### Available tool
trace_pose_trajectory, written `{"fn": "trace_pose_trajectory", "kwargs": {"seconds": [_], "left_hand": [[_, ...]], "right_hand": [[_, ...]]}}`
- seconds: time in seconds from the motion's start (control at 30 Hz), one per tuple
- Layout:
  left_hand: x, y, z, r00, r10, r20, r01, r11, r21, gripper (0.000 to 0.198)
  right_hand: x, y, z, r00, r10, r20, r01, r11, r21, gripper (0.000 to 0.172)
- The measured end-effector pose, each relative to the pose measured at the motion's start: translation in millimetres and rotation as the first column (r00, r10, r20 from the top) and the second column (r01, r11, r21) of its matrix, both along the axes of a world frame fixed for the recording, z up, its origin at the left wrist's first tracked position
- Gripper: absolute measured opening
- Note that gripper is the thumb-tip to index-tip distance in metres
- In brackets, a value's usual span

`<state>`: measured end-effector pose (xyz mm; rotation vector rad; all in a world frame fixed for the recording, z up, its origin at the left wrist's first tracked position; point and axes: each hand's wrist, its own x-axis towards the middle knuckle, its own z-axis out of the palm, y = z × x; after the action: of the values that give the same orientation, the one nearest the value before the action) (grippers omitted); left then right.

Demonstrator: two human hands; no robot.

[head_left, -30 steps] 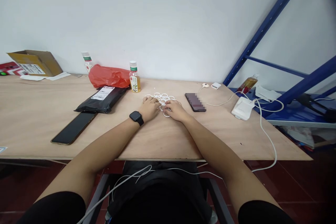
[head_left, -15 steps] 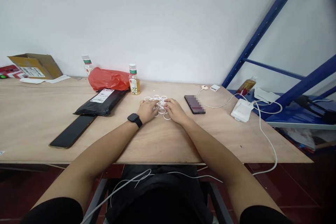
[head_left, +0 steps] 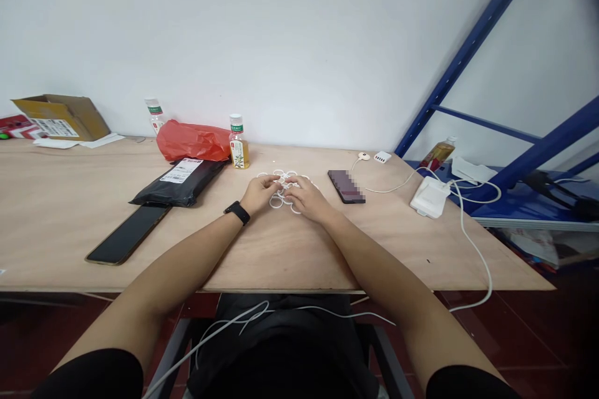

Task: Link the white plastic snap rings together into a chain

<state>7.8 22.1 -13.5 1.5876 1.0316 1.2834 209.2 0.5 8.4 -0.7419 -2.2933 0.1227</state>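
Several thin white rings [head_left: 276, 201] lie in a loose cluster on the table, partly hidden under my fingers. My left hand [head_left: 260, 193], with a black watch [head_left: 238, 212] at its wrist, reaches in from the left. Its thumb and index finger close together at the middle of the cluster, on what looks like a white ring. Over the right side of the cluster is my right hand [head_left: 306, 197], its fingers stretched out and touching the rings. The two hands' fingertips nearly meet.
Left of my hands are a drink bottle [head_left: 239, 143], a red plastic bag [head_left: 194, 141], a black parcel [head_left: 180, 184] and a phone [head_left: 128, 234]. Another phone [head_left: 346, 187] lies on the right. Beyond it are a white charger [head_left: 430, 196] with cables and a blue metal frame [head_left: 472, 50].
My left hand has turned and drawn its fingers together over the rings. My right hand has shifted slightly inward, bringing the fingertips closer. More of the front rings now shows.
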Motion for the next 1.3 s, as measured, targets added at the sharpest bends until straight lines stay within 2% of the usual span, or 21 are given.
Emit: {"fn": "trace_pose_trajectory", "kwargs": {"seconds": [0.1,0.23,0.57,1.3], "left_hand": [[3.4,-2.0,2.8,0.997,-0.023,0.075,0.027,0.999,-0.044,0.040],[6.5,-6.2,7.1,0.996,0.023,0.089,-0.020,0.999,-0.037,0.030],[5.3,-16.8,15.6,0.989,0.051,-0.137,-0.035,0.992,0.121,0.023],[7.3,-18.9,15.8,0.985,0.036,-0.167,-0.009,0.987,0.159,0.021]], "right_hand": [[-2.2,-2.3,1.7,0.998,0.000,0.055,-0.003,0.999,0.046,0.014],[-2.8,-2.4,1.6,0.998,-0.013,0.059,0.010,0.998,0.057,0.012],[-0.4,3.8,0.6,0.995,-0.010,0.103,0.001,0.996,0.084,0.018],[-3.8,0.1,-0.8,0.996,-0.010,0.085,0.003,0.996,0.092,0.021]]}}
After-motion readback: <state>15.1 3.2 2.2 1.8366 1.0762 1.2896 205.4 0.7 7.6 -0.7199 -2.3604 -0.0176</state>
